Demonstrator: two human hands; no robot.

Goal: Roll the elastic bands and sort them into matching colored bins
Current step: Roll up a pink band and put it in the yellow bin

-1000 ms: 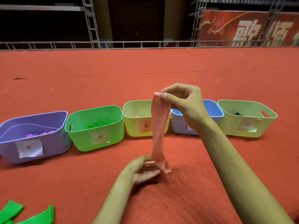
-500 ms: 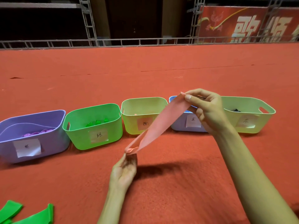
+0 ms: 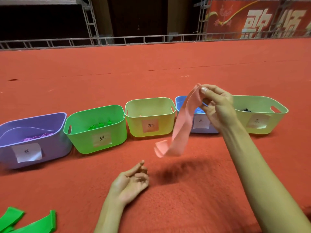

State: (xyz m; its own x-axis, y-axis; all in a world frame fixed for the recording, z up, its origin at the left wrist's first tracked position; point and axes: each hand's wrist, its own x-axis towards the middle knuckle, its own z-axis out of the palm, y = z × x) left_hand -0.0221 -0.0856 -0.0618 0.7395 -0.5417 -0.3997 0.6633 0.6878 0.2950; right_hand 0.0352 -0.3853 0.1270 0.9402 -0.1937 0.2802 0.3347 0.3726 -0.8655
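Release had occurred: the left hand (image 3: pixel 129 184), at lower centre, lay loosely curled and empty. The right hand (image 3: pixel 218 108) pinched the top of the pink band (image 3: pixel 183 126), which dangled unrolled at centre right. Rolling probably required a fresh start.

Five open-topped bins, purple bin (image 3: pixel 55 145), green bin (image 3: pixel 80 142), yellow bin (image 3: pixel 134 126), blue bin (image 3: pixel 180 100) and pale green bin (image 3: pixel 272 123), stand close-set in a row across the red carpet (image 3: pixel 151 68). A pink elastic band (image 3: pixel 183 125), pinched by the right hand (image 3: pixel 217 105), dangles across the blue bin's front. Open carpet lies around the left hand (image 3: pixel 129 184) and behind the row, up to the truss railing (image 3: pixel 134 39). Green bands (image 3: pixel 15 216) lie at the near left.
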